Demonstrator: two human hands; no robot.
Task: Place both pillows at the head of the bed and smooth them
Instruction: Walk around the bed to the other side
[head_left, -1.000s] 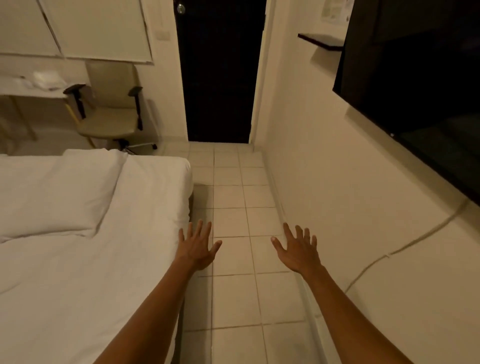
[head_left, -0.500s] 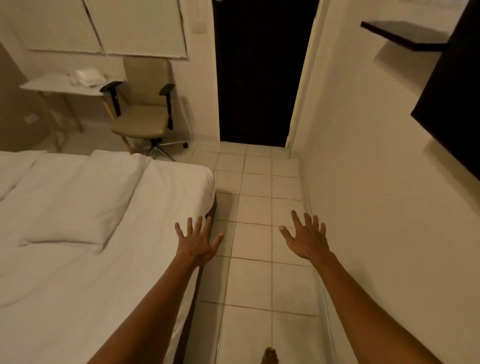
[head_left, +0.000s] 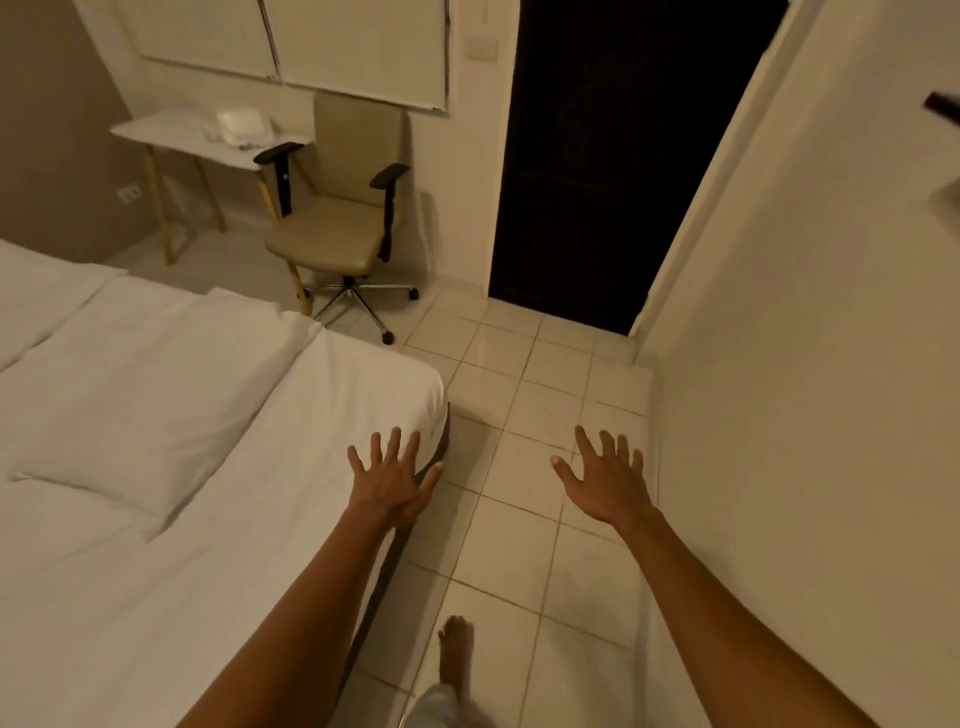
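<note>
Pillows: near one (head_left: 140, 395) flat on bed (head_left: 291, 525), long axis toward its far end, left of both hands, left hand (head_left: 393, 480) nearer, right hand (head_left: 605, 480) farther, both spread wide, empty.

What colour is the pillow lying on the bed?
White, matching the sheet; the pillow shows in the head view, under warm light.

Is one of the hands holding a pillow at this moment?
No. The left hand and right hand are both open and empty, while the pillow lies untouched on the bed.
</note>
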